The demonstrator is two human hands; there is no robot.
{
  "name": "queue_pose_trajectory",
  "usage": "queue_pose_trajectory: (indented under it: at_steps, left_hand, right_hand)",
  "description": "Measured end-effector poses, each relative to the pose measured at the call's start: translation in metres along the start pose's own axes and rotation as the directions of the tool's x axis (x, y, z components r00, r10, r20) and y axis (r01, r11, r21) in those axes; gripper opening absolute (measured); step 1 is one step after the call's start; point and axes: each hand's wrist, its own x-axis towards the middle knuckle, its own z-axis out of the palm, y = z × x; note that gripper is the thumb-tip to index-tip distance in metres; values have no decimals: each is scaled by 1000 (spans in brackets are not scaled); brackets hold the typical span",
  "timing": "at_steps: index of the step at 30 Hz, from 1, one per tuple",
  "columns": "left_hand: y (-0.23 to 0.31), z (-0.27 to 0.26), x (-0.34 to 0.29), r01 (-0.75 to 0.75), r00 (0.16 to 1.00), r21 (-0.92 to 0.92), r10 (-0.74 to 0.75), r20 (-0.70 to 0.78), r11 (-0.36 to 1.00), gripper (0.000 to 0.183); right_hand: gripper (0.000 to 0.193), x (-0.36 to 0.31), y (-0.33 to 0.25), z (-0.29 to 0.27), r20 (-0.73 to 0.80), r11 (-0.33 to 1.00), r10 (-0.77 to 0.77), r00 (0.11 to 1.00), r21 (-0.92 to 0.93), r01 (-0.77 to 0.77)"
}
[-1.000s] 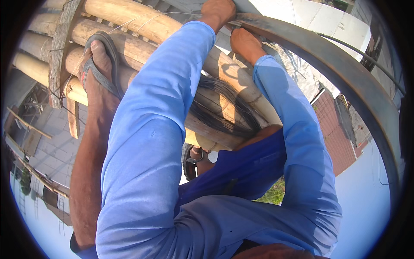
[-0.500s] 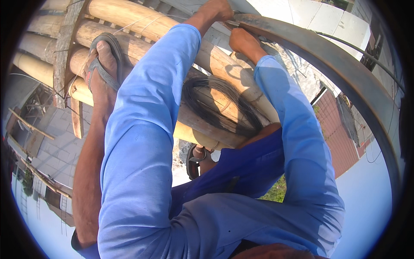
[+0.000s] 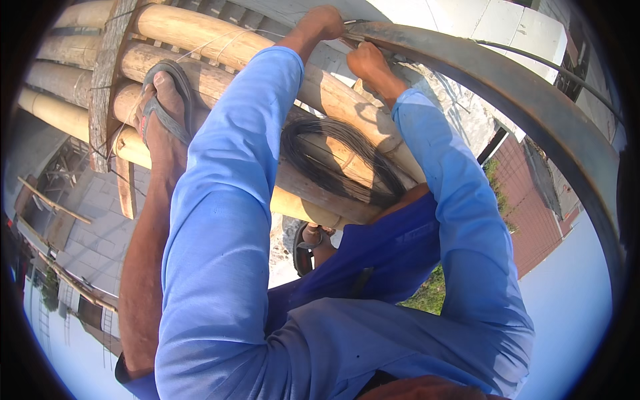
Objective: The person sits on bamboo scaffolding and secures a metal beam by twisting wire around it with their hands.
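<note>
My left hand (image 3: 325,22) is closed at the near end of a long curved-looking metal beam (image 3: 507,87), at the top of the view. Just below that end my right hand (image 3: 368,61) is closed in a fist, knuckles up, close to the left one. Whatever the fingers of either hand grip is too small or hidden to make out. A coil of thin dark wire (image 3: 381,172) lies between my forearms, on the bamboo poles (image 3: 200,33) and by my bent leg.
A rough wooden crosspiece (image 3: 105,80) lies across the poles at left, beside my sandalled foot (image 3: 167,100). My other sandal (image 3: 303,250) shows lower down. Pale broken masonry (image 3: 460,100) is right of my hands. Far below are a paved area and a reddish roof (image 3: 533,207).
The view has shifted slightly. Both hands and the beam's end appear a little farther left, still close together and closed. The wire coil lies as before.
</note>
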Motion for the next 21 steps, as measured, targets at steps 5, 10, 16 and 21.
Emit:
queue_pose_trajectory:
  at_steps: [5, 10, 16, 21]
  left_hand:
    - [-14, 20, 15, -88, 793, -230, -72, -605, 969, 20]
    - [-20, 34, 14, -253, 497, -92, 48, -866, 963, 15]
    - [-4, 19, -1, -133, 508, -147, -60, -859, 980, 19]
    - [-4, 10, -5, 130, 625, -151, -199, -755, 980, 24]
  right_hand:
    - [25, -1, 14, 14, -151, 990, 140, 978, 27, -138]
    - [27, 16, 23, 25, 14, 919, -230, 973, -326, 222]
    - [19, 23, 21, 33, -14, 965, 198, 980, 176, -192]
    - [16, 31, 23, 33, 83, 854, 284, 955, 430, -292]
